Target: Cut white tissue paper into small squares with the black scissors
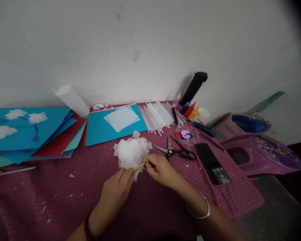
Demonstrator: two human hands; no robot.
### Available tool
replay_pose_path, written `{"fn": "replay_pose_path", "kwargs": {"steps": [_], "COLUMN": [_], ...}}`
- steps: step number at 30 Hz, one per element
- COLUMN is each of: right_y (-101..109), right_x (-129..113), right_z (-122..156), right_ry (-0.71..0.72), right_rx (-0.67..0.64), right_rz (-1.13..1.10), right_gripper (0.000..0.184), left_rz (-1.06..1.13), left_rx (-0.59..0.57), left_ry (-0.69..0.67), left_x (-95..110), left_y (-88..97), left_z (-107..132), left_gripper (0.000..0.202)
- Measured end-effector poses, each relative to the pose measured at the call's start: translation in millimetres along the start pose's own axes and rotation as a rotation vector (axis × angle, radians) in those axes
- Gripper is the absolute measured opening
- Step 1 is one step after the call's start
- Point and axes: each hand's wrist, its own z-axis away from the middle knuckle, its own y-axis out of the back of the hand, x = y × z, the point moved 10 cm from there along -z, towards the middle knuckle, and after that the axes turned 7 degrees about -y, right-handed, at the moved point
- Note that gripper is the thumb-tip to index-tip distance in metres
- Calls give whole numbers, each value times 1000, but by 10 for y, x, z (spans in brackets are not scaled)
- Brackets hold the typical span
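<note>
My left hand (119, 187) and my right hand (159, 169) meet over the red checked cloth (65, 187), both pinched closed on a thin wooden stick (139, 166) held between them. The stick's far end lies against a heap of small white tissue-paper squares (131, 152) just beyond my fingers. A silver bangle (200, 209) circles my right wrist. Black-handled scissors (178, 152) lie open just right of my right hand.
Blue card sheets (22, 129) with white tufts lie far left, a teal sheet (102, 129) with tissue behind the heap. White strips (157, 115), paint bottles (189, 110), a palette (187, 135), a black phone (212, 164), a paper roll (72, 99) and a pink bag (256, 147) crowd the back and right.
</note>
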Motion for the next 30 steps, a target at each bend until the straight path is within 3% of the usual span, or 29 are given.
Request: {"fn": "replay_pose_path", "kwargs": {"steps": [2, 5, 8, 11, 14, 18, 23, 28, 30], "right_y": [-8, -40, -81, -70, 9, 49, -87, -71, -54], "right_x": [5, 35, 82, 129, 176, 226, 239, 213, 179], "right_z": [-4, -15, -34, -50, -57, -59, -64, -47, -28], "right_ry": [17, 31, 35, 14, -24, -57, -66, -65, -52], "right_rx": [24, 60, 73, 94, 150, 174, 87, 89, 90], "right_rz": [50, 103, 108, 74, 14, -116, -242, -228, -179], "right_gripper": [15, 14, 13, 14, 15, 15, 9, 6, 6], "left_rz": [7, 205, 675, 1273, 1601, 1602, 1383, 1175, 1051], "left_rx": [16, -8, -138, -351, -369, -291, -201, -262, -251], "left_ry": [-52, 9, 258, 559, 648, 629, 567, 552, 485], "left_x": [17, -50, -183, -118, -31, -75, -152, -173, -191], "left_y": [-26, -81, -278, -586, -626, -568, -470, -505, -469], "left_z": [16, -12, -27, 87, 115, 92, 7, 10, -8], "left_gripper": [27, 34, 29, 32, 32, 32, 32, 30, 31]}}
